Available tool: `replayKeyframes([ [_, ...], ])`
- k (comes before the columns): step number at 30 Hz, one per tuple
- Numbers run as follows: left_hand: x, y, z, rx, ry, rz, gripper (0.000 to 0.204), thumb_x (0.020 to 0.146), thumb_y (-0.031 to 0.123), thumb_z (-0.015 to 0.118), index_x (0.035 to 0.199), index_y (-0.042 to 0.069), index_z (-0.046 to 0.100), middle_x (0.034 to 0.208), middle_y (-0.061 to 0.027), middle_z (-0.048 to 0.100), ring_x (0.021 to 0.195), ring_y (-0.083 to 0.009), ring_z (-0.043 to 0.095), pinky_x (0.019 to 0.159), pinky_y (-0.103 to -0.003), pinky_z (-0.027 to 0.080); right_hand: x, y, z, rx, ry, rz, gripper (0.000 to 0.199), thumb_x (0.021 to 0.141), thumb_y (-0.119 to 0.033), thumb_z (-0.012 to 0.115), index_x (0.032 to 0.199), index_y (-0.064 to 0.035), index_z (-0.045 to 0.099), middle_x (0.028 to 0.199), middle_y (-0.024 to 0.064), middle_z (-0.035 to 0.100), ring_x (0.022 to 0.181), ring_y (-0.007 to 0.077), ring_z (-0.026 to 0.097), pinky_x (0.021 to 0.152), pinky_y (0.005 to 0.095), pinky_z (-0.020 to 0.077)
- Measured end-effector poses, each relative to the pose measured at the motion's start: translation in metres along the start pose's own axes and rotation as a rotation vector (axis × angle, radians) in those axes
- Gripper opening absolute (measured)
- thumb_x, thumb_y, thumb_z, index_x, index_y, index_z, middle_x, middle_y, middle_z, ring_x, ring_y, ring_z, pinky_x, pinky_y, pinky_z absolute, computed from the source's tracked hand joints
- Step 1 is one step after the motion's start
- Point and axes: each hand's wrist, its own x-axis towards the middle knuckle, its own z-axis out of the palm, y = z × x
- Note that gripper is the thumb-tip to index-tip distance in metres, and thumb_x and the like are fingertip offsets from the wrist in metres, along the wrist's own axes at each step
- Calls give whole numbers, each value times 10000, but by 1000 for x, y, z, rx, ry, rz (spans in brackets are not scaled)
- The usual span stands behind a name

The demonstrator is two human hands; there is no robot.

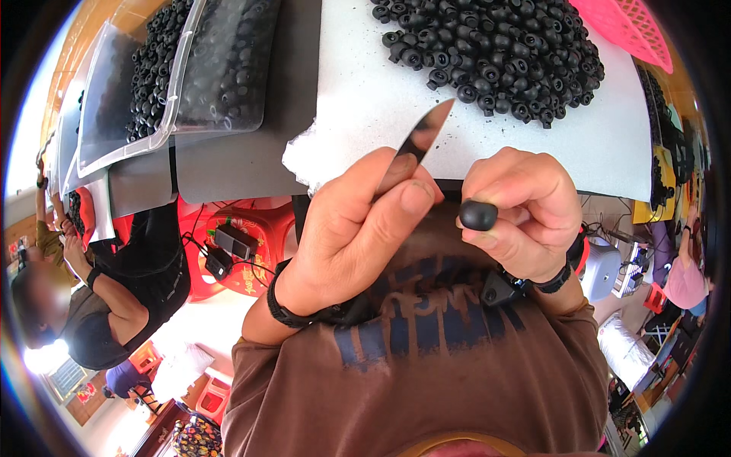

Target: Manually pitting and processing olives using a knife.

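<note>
My left hand is closed on a knife, its thumb and fingers pinching the shiny blade, which points up and away. The knife's handle is hidden in the palm. My right hand pinches a small round black rubber part between thumb and forefinger. The blade and the part are apart, both held just off the table's near edge. Beyond them a large heap of similar black parts lies on a white foam sheet; several show a ring-shaped opening.
A clear plastic bin with more black parts stands at the far left on a dark surface. A pink basket sits at the far right. Beside my left arm is a red stool with black adapters and cables. A co-worker sits at the left.
</note>
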Motion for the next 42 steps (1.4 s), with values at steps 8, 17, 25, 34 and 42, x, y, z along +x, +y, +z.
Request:
replayKeyframes([
  [8, 3, 1, -4, -328, -208, 68, 214, 898, 212, 537, 942, 4, 509, 783, 31, 487, 709, -32, 400, 617, -181, 354, 3, 5, 8, -61, -24, -20, 243, 750, -1, 682, 953, -15, 548, 802, 67, 588, 588, 72, 518, 507, 192, 400],
  [17, 3, -6, -20, -512, -208, -14, 239, 936, 244, 461, 874, 18, 501, 643, 35, 417, 533, -35, 333, 466, -191, 287, 27, 14, 23, -99, 11, -12, 232, 776, -2, 647, 962, 16, 510, 767, 28, 571, 593, 42, 488, 494, 191, 379],
  [25, -5, -23, -24, -680, 126, -157, 203, 929, 233, 457, 892, 38, 496, 598, 16, 386, 471, -59, 319, 422, -207, 270, 137, 4, 54, -502, -212, -298, 226, 805, -53, 614, 1020, -10, 556, 850, 12, 580, 711, 30, 505, 602, 157, 392],
  [34, -7, -29, -37, -645, 169, -165, 196, 905, 227, 459, 844, 43, 487, 579, -8, 382, 436, -75, 312, 391, -219, 269, 85, -14, 29, -276, 202, 150, 210, 822, -79, 603, 1020, -14, 582, 866, 12, 605, 708, 35, 496, 609, 168, 391],
  [42, 7, -29, -17, -572, 134, -195, 198, 903, 227, 463, 859, 37, 493, 578, -3, 378, 445, -73, 310, 404, -217, 267, 41, -6, -18, -805, 326, 343, 153, 762, -90, 654, 886, -26, 592, 723, 1, 547, 608, 61, 496, 544, 188, 378],
])
